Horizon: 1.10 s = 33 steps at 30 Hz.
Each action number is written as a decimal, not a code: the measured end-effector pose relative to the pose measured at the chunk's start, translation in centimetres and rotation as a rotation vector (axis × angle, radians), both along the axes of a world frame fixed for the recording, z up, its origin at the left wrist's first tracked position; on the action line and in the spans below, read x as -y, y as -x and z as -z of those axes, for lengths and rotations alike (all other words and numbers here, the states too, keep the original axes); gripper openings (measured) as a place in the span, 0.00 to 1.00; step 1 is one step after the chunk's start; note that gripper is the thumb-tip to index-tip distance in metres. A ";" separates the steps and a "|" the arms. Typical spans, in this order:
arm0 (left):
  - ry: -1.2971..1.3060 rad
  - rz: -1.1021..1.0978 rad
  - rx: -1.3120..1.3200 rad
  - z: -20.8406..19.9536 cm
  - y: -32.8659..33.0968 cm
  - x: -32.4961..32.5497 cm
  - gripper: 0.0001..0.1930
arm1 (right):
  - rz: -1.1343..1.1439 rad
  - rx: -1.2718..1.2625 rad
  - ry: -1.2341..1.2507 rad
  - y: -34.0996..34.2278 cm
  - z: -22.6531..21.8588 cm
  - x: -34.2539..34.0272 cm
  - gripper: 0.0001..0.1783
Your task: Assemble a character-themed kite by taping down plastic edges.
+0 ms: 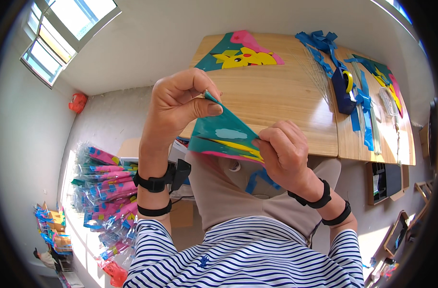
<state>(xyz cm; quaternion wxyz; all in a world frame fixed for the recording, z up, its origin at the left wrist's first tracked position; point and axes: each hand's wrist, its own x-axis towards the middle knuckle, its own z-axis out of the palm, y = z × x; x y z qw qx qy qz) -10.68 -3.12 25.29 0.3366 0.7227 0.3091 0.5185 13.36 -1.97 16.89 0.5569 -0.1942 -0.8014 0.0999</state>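
Now pinches the green sheet (219, 122) by a corner with the left hand (180, 98), grips its other side with the right hand (285, 151), up above the lap (236, 201), near the worktop (295, 103), apparently to keep it taut.

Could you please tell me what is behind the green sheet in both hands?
Wooden table shows beyond its upper edge; beige trousers and a blue strip show below. What lies directly behind the green sheet is covered.

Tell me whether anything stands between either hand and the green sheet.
Nothing visible does: the left hand pinches the green sheet at its upper tip, and the right hand grips its right side.
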 end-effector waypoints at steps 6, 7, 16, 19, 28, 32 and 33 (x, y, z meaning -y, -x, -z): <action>0.093 -0.047 0.025 -0.6 -0.8 0.6 0.09 | 0.010 0.005 -0.010 -0.1 0.4 -0.2 0.09; 0.101 -0.045 0.032 -0.8 -0.9 0.7 0.09 | 0.014 0.008 -0.017 -0.1 0.5 -0.2 0.10; -0.089 0.017 0.007 0.0 1.3 0.2 0.08 | 0.085 0.073 -0.163 0.0 0.5 0.0 0.11; -0.102 -0.006 0.039 0.6 1.2 -0.2 0.08 | 0.101 0.076 -0.189 0.1 0.6 0.1 0.11; 0.069 -0.280 0.156 1.7 -0.4 1.4 0.08 | 0.164 0.075 -0.185 0.1 1.0 0.2 0.12; 0.071 -0.236 0.183 1.9 -0.7 1.4 0.08 | 0.167 0.068 -0.184 0.4 1.0 0.4 0.13; 0.082 -0.242 0.192 1.9 -0.8 1.3 0.08 | 0.169 0.072 -0.177 0.4 1.1 0.4 0.13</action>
